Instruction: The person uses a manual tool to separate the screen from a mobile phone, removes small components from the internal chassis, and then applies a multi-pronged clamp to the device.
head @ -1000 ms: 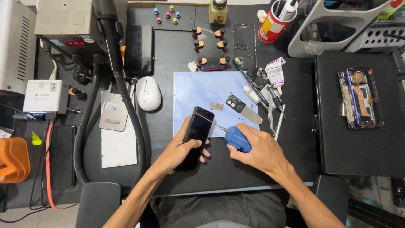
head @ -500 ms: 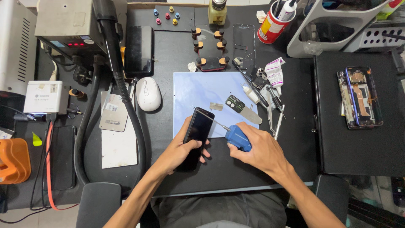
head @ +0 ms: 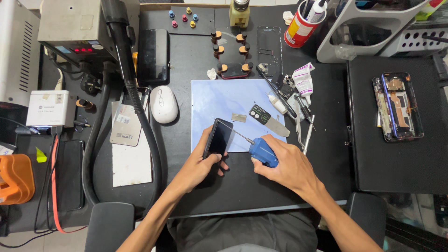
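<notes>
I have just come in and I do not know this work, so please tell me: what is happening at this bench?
A person sits at a black workbench. The left hand holds a dark phone tilted up on its edge over a pale blue mat. The right hand grips a blue-handled screwdriver, its thin tip against the phone's upper corner. An opened phone lies apart to the right, and a white mouse to the left.

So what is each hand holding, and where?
Left hand grips the dark phone by its lower end; right hand holds the screwdriver by its blue handle.
</notes>
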